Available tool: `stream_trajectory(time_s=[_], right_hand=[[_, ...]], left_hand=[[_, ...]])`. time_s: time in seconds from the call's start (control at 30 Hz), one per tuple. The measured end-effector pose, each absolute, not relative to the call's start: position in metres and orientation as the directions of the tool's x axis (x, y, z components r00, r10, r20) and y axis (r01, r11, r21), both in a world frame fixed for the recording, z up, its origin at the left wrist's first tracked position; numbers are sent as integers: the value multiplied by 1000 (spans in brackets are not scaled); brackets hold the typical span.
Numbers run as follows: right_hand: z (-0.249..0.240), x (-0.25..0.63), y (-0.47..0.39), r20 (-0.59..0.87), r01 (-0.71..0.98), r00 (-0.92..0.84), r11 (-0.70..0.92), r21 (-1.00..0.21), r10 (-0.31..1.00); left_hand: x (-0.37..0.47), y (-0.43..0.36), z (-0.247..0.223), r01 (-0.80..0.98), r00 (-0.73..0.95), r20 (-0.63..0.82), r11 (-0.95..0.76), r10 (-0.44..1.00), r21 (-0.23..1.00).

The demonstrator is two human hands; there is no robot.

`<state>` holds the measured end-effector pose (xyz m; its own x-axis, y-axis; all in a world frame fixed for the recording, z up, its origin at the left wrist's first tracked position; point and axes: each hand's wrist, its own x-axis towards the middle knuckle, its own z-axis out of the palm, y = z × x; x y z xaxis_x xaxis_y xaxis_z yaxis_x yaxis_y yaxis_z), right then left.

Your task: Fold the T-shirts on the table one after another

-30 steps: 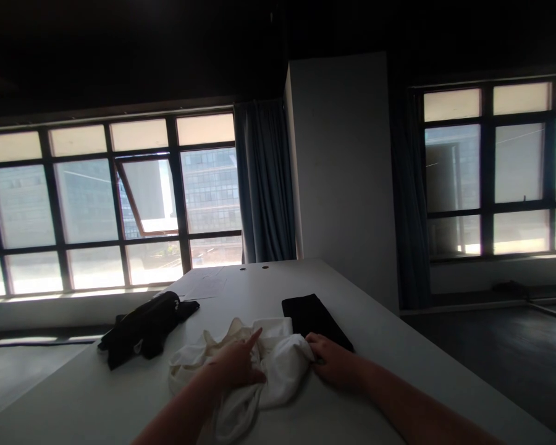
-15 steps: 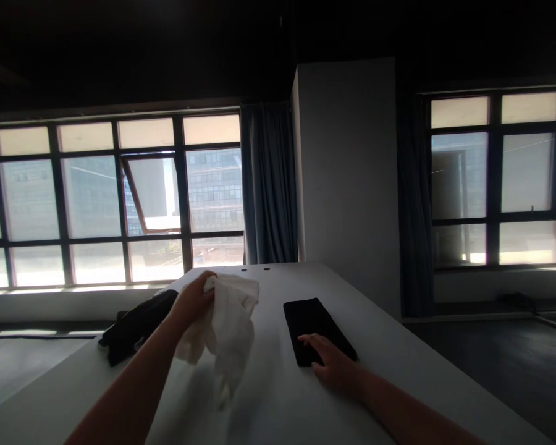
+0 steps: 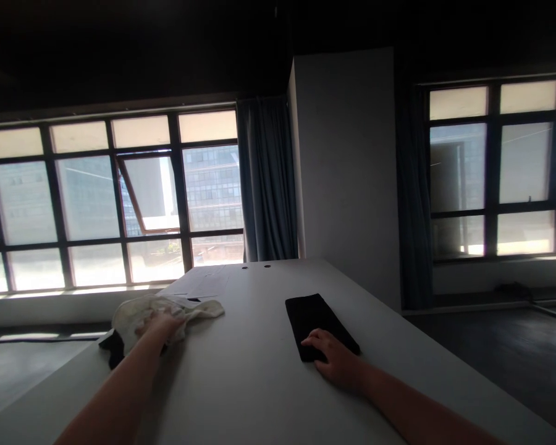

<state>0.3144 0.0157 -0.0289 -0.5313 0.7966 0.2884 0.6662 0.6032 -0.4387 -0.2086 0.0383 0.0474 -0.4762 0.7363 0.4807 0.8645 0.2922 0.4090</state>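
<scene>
On the left side of the white table point(image 3: 241, 383), a crumpled white cloth point(image 3: 134, 309) lies over a black item point(image 3: 112, 348), which shows only at its edges. My left hand point(image 3: 162, 324) rests on the cloth with its fingers spread. A flat black rectangular item point(image 3: 310, 312) lies right of the middle. My right hand point(image 3: 331, 355) is on its near part, fingers apart, holding nothing.
Two small dark round spots point(image 3: 267, 266) mark the table's far end. Behind it stand a grey pillar point(image 3: 347, 161) and a blue curtain point(image 3: 269, 179). Windows point(image 3: 88, 191) line both sides.
The white cloth, which hung from my left hand, has moved left and down onto the black item, and that hand has opened. My right hand has stayed on the flat black item.
</scene>
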Motion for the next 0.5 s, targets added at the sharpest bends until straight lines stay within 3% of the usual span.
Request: stream_trajectory(time_s=[0.07, 0.17, 0.27, 0.37, 0.5], right_hand=[[-33, 314, 21, 289, 742, -477, 557, -374, 830], [-37, 315, 27, 293, 851, -360, 441, -285, 886], [-36, 318, 31, 274, 916, -257, 324, -237, 927], [-33, 326, 35, 218, 952, -161, 210, -223, 963], [-34, 341, 45, 156, 948, -82, 125, -291, 984]], left_hand=[[-204, 40, 10, 844, -530, 422, 408, 736, 348], [-196, 39, -23, 869, -489, 503, 446, 712, 214], [-190, 37, -32, 886, -439, 596, 434, 673, 163], [-177, 40, -30, 941, -294, 708, 324, 642, 96], [-138, 44, -29, 1000, 21, 773, 5, 634, -31]])
